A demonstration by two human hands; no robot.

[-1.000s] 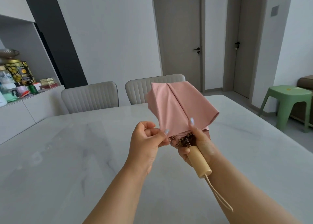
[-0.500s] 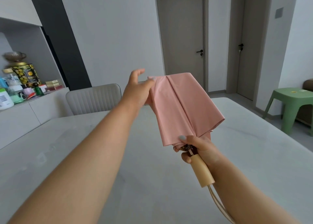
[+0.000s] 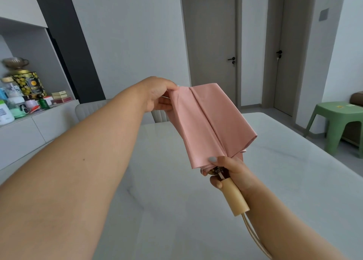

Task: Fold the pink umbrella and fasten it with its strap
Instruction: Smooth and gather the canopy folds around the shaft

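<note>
The pink umbrella (image 3: 208,122) is collapsed, its canopy hanging in loose pleats and pointing away from me above the table. My right hand (image 3: 225,171) grips it at the base of the canopy, thumb pressing the fabric just above the pale wooden handle (image 3: 235,198). A cream wrist cord (image 3: 253,238) trails from the handle's end. My left hand (image 3: 157,94) reaches out to the far tip of the canopy and pinches the fabric's upper left edge. The fastening strap is not visible.
A white marble table (image 3: 284,181) lies under my arms. Two grey chairs (image 3: 88,108) stand at its far side. A sideboard with tins and bottles (image 3: 23,94) is at the left, a green stool (image 3: 337,126) at the right, closed doors behind.
My left hand left the canopy's base near the handle, reached out to the far end, and now closes on the fabric's top edge. The right hand keeps its grip.
</note>
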